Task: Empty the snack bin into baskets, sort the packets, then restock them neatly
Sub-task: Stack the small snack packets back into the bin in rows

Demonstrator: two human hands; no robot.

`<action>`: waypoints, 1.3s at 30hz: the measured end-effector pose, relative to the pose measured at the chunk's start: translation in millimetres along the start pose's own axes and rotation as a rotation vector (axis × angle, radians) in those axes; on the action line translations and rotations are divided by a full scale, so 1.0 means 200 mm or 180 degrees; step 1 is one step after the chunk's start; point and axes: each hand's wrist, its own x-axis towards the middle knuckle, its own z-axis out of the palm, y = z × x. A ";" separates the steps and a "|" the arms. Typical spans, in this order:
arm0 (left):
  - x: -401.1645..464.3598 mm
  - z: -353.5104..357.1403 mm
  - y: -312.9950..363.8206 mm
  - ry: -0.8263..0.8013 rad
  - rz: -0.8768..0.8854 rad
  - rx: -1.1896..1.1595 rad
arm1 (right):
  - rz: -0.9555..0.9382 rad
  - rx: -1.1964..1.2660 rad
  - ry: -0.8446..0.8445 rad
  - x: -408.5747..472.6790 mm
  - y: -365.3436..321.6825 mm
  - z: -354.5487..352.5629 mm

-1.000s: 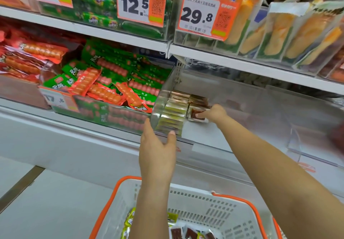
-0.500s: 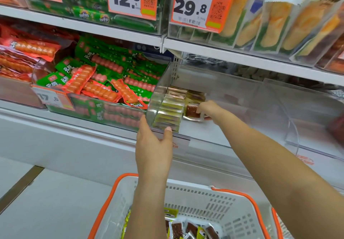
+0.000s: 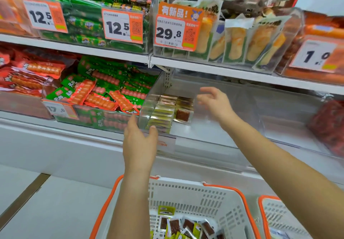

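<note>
Few packets (image 3: 168, 111) restocked | light, slick, floppy foil: pinch edges | left hand (image 3: 139, 142) steadies bin (image 3: 147, 108), fingers straight | right hand (image 3: 214, 101) spread, holding nothing

Green sausage packs (image 3: 119, 87) fill the neighbouring bin beneath orange price tags (image 3: 122, 26).
</note>
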 end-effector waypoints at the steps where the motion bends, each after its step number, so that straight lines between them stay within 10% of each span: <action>1: -0.01 -0.02 0.03 0.0052 0.0071 0.0018 | -0.0196 0.0303 -0.0071 -0.11 -0.02 -0.04; 7: -0.15 -0.14 -0.02 -0.1568 0.0599 0.0454 | -0.0369 0.0213 -0.1114 -0.66 0.27 -0.02; 17: -0.38 0.12 -1.22 -0.3407 -0.0815 0.2985 | 0.0866 -0.1345 -0.2507 -0.99 1.48 0.39; 28: -0.50 0.40 -1.92 -0.2798 -0.0521 0.4330 | 0.1614 -0.1076 -0.2636 -1.13 1.88 0.61; 32: -0.43 0.43 -1.78 -0.2875 -0.0891 0.2583 | 0.1632 -0.0832 -0.2585 -1.16 1.88 0.60; 35: -0.46 0.49 -1.55 -0.2840 -0.1783 0.0618 | 0.2324 0.0744 -0.2031 -1.14 1.80 0.60; 39: -0.53 0.57 -1.46 -0.3036 -0.2187 -0.0041 | 0.2832 0.1728 -0.1425 -1.11 1.78 0.56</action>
